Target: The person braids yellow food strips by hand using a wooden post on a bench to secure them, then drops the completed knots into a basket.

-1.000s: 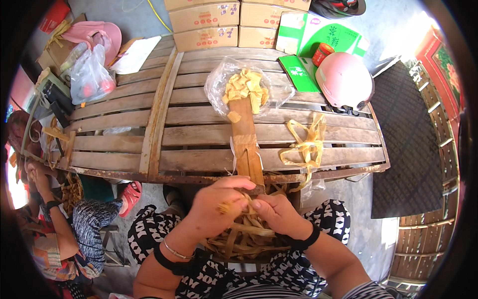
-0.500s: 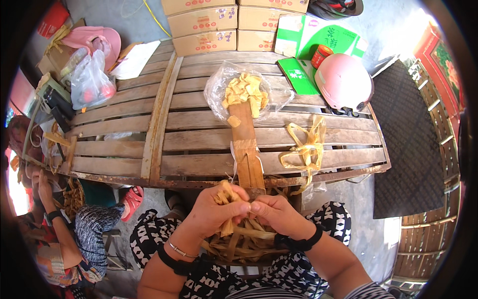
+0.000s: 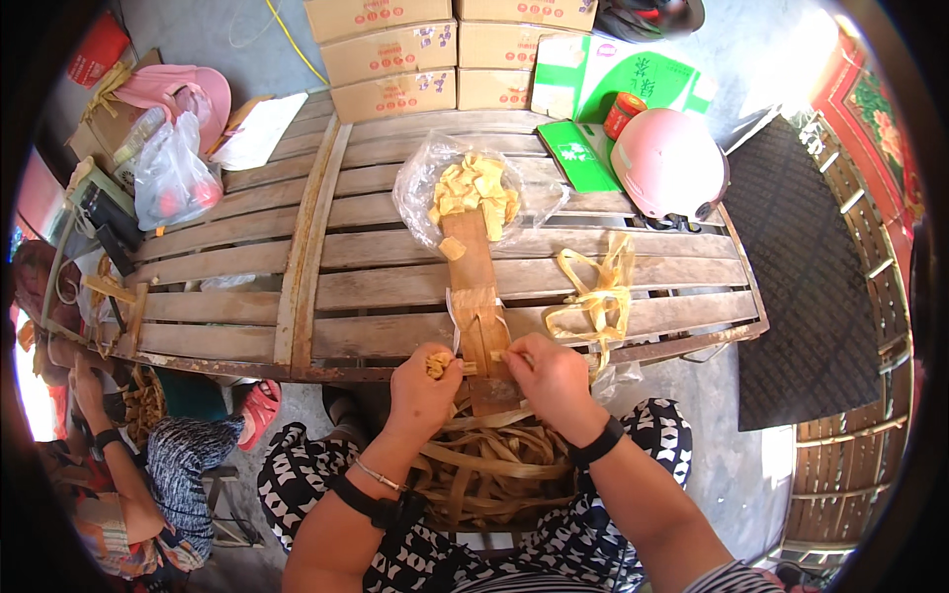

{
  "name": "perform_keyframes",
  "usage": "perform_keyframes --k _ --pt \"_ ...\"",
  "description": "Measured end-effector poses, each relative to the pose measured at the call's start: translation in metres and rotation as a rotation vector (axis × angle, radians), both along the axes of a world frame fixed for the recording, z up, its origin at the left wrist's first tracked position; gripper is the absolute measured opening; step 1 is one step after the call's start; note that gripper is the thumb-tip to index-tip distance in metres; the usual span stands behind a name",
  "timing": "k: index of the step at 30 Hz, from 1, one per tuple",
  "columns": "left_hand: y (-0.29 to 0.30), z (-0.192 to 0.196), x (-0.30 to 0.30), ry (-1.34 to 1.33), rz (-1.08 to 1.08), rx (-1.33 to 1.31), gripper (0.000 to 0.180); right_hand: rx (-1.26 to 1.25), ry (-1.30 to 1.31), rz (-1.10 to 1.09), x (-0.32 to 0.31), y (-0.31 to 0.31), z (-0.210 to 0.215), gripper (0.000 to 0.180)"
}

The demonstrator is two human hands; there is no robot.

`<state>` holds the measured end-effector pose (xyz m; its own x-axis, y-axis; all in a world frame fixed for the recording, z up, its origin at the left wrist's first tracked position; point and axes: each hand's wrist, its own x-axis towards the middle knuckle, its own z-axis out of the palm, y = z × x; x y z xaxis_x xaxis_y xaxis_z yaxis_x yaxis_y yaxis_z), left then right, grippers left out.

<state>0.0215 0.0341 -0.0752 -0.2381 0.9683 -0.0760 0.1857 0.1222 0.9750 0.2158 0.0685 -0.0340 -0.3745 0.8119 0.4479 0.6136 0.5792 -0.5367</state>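
Observation:
My left hand (image 3: 417, 403) is closed around a bunched pale yellow plant-fibre strip (image 3: 437, 365), whose folded end shows above the fist. Beside it, my right hand (image 3: 557, 383) pinches what looks like a strip of the same stuff between thumb and fingertips. Both hands are over the near end of a wooden board (image 3: 472, 265), one at each side. The strip seems to run across the board between them. Below, between my knees, lies a heap of loose brownish strips (image 3: 494, 474); its container is mostly hidden.
Small yellow folded pieces (image 3: 474, 186) fill a clear plastic bag (image 3: 415, 198) at the board's far end. More strips (image 3: 601, 296) lie right on the slatted table (image 3: 386, 331). A pink helmet (image 3: 667, 163) and cartons (image 3: 395, 94) stand behind. Another person's arm (image 3: 124, 474) is at left.
Both hands have moved forward from above the strip heap to the board's near end and drawn apart. The heap is now more exposed. The whole view has shifted slightly.

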Motion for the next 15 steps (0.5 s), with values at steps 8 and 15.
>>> perform_keyframes --k 8,15 --pt "-0.021 0.039 0.016 -0.040 -0.493 0.008 0.027 -0.545 0.514 -0.177 0.021 0.008 -0.001 0.014" --pt "-0.029 0.027 0.049 0.274 -0.934 -0.087 0.040 -0.777 0.636 -0.164 0.007 0.051 0.051 0.020"
